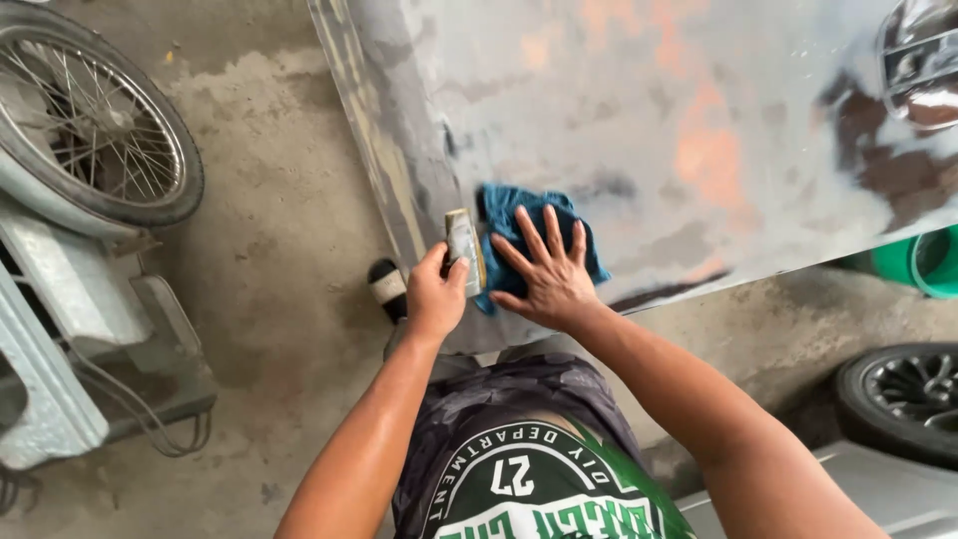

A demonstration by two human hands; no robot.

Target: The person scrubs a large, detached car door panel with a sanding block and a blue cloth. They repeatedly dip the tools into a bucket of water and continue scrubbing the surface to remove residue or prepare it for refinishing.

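Observation:
A large grey car body panel with orange and dark sanded patches fills the upper middle and right. My left hand grips a small folded sanding block held against the panel's lower left edge. My right hand lies flat with fingers spread on a dark blue cloth, pressing it on the panel right beside the block. Both forearms reach up from the bottom of the view.
A spoked motorcycle wheel and a grey metal frame stand at left on the concrete floor. A green bucket and a car tyre are at right. My sandalled foot shows below the panel.

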